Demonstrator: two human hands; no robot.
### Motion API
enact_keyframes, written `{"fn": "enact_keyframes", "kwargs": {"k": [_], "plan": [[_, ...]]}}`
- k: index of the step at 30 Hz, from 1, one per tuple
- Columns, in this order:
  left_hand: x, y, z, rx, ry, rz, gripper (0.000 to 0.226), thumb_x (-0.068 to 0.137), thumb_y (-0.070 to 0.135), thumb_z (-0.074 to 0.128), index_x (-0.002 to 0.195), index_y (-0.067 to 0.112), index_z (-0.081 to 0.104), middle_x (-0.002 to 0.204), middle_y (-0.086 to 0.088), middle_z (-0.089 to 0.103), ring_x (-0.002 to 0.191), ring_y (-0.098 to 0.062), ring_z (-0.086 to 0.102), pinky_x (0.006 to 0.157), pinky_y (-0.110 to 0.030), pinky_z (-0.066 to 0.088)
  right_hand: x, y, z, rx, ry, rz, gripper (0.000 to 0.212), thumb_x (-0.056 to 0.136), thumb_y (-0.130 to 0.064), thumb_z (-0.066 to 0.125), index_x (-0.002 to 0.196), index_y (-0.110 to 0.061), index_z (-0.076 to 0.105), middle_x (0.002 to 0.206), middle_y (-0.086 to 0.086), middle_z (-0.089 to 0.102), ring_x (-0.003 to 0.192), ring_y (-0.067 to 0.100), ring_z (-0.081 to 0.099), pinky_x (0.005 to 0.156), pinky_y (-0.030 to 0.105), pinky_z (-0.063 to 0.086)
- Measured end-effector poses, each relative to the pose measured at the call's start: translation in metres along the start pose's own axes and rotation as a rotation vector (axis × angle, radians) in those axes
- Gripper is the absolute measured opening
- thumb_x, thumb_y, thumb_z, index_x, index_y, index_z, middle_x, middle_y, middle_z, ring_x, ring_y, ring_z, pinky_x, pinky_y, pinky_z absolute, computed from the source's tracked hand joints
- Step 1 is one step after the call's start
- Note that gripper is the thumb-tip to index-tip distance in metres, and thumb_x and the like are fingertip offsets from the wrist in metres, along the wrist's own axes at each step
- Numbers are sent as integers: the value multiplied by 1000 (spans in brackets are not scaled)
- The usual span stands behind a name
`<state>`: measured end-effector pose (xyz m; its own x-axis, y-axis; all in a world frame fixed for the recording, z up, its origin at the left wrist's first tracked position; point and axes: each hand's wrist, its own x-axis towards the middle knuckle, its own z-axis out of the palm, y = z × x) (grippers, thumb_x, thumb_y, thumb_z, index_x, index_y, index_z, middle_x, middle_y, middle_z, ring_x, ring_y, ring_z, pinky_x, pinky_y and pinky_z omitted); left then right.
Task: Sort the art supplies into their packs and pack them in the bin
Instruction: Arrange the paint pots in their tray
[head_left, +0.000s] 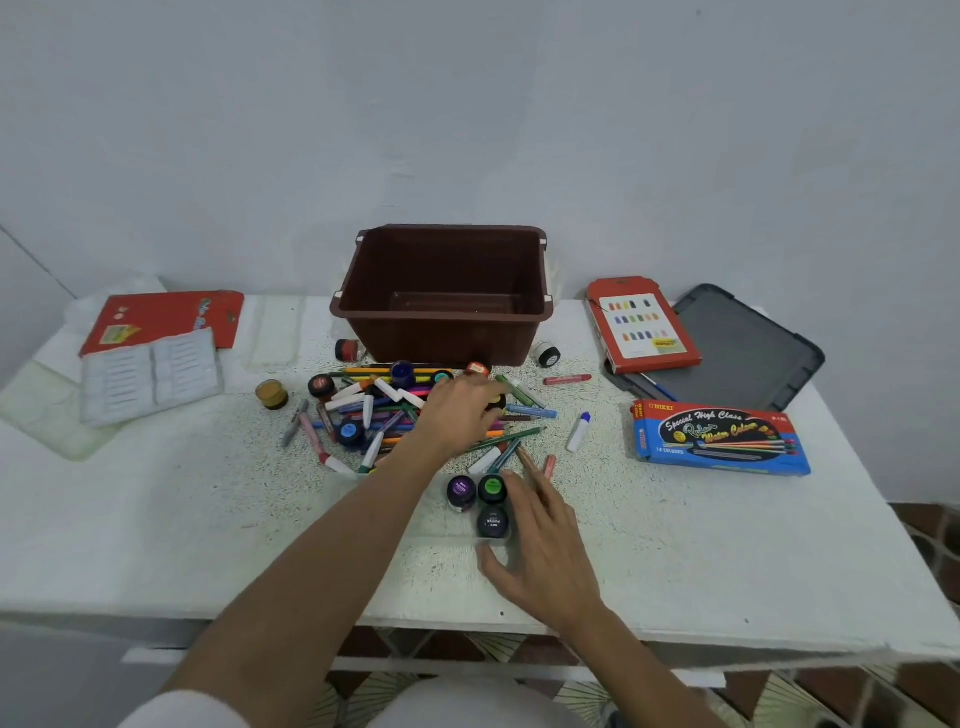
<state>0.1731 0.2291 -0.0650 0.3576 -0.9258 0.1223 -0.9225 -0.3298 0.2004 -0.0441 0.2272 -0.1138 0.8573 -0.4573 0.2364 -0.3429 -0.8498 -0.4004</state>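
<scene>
Early: bin (441, 335) at 12 empty, three pots (491, 489) grouped at 6, pile (371, 410) unsorted; right hand (545, 545) spread beside them, left hand (457, 410) grip unclear.

Left hand (456, 415) hides part of the pile (363, 410) (labels on the jars (492, 521) blurred).

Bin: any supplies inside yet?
No, the brown bin shows a bare floor; the pile of supplies lies on the table before it.
</scene>
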Motion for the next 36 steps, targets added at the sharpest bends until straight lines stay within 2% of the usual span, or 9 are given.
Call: {"fn": "enact_keyframes", "kwargs": {"k": [3,5,13,16,20,25,29,36], "plan": [[-15,-4,-7,-150,94,-21,38,92,32,62,128,21,62,123,-3,65,103,-21,64,87,-38,51,1,1,-1,6,3,-5,73,84,-53,56,144,-16,37,159,1,25,150,18,9,109,39,36],[-32,-6,-14,-245,145,-64,39,91,33,64,128,19,62,120,-1,66,103,-18,62,88,-38,52,1,1,-1,16,-5,0,74,85,-54,56,145,-15,36,161,2,21,151,18,7,110,41,37],[-116,-6,-30,-553,274,-286,33,83,24,76,115,22,65,108,11,65,95,1,61,84,-10,48,1,4,1,22,-22,2,77,87,-54,56,148,-14,33,162,1,15,151,18,5,112,43,35],[-140,0,-30,-564,270,-337,30,81,25,79,108,23,65,103,15,64,92,4,59,78,-4,41,1,3,2,17,-28,3,77,87,-54,56,148,-14,32,162,1,18,151,17,5,112,44,35],[-156,7,-21,-547,154,-378,24,78,25,79,92,25,60,98,14,64,90,2,59,75,-8,42,0,4,3,17,-38,11,77,88,-56,53,149,-15,31,159,0,25,151,16,4,112,45,33],[-154,17,-6,-509,-17,-374,26,77,31,80,89,28,57,94,13,62,87,1,58,70,-13,39,0,5,4,24,-48,13,77,88,-56,52,149,-16,29,158,0,29,151,16,3,114,44,31],[-155,21,2,-552,-12,-380,27,75,33,81,90,28,59,96,13,63,87,2,60,73,-10,41,0,5,5,32,-35,-4,75,88,-56,53,148,-15,32,156,-1,31,151,18,5,114,45,32],[-159,24,2,-609,37,-397,29,76,24,82,97,24,62,99,15,65,89,2,61,78,-11,45,-1,5,3,39,-19,-21,73,88,-53,53,147,-14,33,155,-1,33,151,18,4,116,43,28]]}}
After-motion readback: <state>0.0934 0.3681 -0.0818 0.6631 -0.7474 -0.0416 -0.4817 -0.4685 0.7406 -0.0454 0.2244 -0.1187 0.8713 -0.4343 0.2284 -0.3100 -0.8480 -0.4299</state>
